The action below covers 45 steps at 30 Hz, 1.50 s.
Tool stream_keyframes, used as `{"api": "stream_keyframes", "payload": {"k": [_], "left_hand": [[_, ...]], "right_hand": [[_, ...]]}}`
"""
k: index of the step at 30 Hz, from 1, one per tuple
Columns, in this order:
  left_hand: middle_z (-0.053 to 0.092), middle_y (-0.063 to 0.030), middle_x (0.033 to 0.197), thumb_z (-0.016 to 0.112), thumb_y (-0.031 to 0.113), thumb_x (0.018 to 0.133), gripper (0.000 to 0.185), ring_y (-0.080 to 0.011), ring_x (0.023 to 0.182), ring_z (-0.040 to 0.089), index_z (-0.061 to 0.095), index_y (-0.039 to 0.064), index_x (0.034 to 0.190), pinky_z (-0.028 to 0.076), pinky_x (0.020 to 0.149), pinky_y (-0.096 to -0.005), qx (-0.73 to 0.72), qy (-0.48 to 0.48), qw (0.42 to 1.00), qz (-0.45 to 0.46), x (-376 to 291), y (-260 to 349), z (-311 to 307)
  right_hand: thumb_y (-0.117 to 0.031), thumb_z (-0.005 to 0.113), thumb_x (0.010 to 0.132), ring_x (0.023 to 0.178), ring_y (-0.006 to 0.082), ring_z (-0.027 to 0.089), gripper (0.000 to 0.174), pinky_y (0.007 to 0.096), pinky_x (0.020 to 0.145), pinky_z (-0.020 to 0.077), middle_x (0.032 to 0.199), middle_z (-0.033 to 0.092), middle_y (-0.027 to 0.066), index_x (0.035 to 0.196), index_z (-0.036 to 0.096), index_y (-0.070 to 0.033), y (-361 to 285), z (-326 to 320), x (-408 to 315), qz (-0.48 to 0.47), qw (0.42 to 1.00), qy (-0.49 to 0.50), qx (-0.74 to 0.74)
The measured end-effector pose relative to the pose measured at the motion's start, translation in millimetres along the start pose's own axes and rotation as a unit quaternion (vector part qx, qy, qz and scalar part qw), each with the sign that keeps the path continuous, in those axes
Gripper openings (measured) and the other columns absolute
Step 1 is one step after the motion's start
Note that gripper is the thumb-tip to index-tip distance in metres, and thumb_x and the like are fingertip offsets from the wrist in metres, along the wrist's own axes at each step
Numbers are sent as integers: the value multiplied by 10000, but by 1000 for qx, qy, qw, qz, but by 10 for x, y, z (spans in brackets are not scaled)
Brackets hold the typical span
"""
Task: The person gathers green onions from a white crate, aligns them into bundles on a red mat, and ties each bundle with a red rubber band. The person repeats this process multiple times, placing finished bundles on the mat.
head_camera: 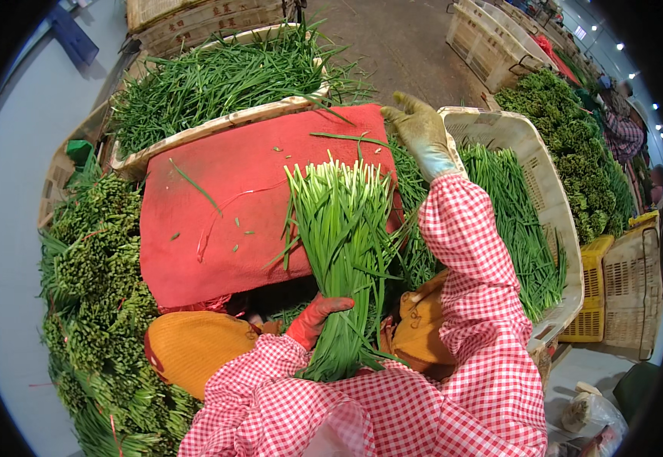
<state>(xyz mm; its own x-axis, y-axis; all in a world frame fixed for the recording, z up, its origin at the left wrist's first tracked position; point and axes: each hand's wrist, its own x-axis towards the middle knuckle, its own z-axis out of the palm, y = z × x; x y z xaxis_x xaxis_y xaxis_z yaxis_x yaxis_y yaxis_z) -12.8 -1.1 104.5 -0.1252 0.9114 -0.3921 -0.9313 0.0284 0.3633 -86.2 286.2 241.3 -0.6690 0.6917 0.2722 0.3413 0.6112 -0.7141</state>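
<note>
My left hand (317, 320), in a red glove, grips a thick bunch of garlic chives (345, 228) around its leafy part. The pale cut ends fan out away from me over a red cloth (217, 188). My right hand (420, 128), in a soiled yellowish glove, is raised beyond the cloth's right corner, at the near-left rim of a white plastic crate (542, 188). Its fingers are apart, and nothing shows in them. On the cloth lie a loose leaf (197, 185), small leaf scraps and a thin red-and-white string (245, 193).
Loose chives (223, 74) heap over a crate (223, 123) behind the cloth. More chives (505, 217) fill the right crate. Stacked bunches (97, 274) stand at left, others (560, 131) at far right. A yellow crate (585, 291) sits right; a person (622, 131) is beyond.
</note>
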Motion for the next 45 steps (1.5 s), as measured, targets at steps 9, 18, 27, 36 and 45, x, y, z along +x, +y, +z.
{"api": "stream_keyframes", "payload": {"k": [9, 18, 27, 36, 45], "left_hand": [[600, -98, 1140, 647, 91, 768, 537, -215, 987, 615, 469, 41, 1273, 519, 852, -365, 59, 3, 997, 42, 53, -35, -8], [648, -125, 1019, 665, 134, 765, 463, -233, 868, 659, 530, 11, 1191, 556, 772, -394, -72, -46, 996, -39, 19, -47, -202], [673, -132, 912, 618, 208, 798, 318, -253, 788, 669, 619, -1, 1038, 567, 710, -397, -141, -62, 987, -45, -80, -19, 16], [576, 7, 1024, 764, 206, 728, 587, -128, 923, 548, 500, 52, 1229, 450, 830, -288, 313, -8, 920, 236, -46, -28, -14], [490, -312, 1180, 804, 275, 603, 1100, -413, 959, 586, 117, -25, 1407, 506, 730, -435, 698, 349, 600, 177, -429, 71, 368]], "right_hand": [[-407, 603, 833, 669, 232, 650, 366, 366, 687, 504, 684, 665, 88, 891, 687, -56, -210, 327, -450, 1, 932, -291, -216], [-344, 627, 866, 929, 183, 586, 474, 287, 775, 477, 1023, 627, 129, 1153, 526, 20, 147, -462, 162, 7, 951, 66, 301], [-725, 521, 744, 1397, 299, 87, 1170, 408, 1119, 147, 1498, 74, 236, 1415, -9, 73, 700, -25, -1426, 369, 889, -5, 270], [-486, 793, 654, 1241, 235, 363, 1262, 315, 1047, 299, 1349, 376, 153, 1405, -70, 45, -54, 373, -2175, 130, 876, -144, 441], [-175, 743, 767, 885, 123, 594, 417, 277, 791, 490, 993, 627, 13, 1127, 569, -58, -181, 577, -2217, 252, 728, -220, 598]]}}
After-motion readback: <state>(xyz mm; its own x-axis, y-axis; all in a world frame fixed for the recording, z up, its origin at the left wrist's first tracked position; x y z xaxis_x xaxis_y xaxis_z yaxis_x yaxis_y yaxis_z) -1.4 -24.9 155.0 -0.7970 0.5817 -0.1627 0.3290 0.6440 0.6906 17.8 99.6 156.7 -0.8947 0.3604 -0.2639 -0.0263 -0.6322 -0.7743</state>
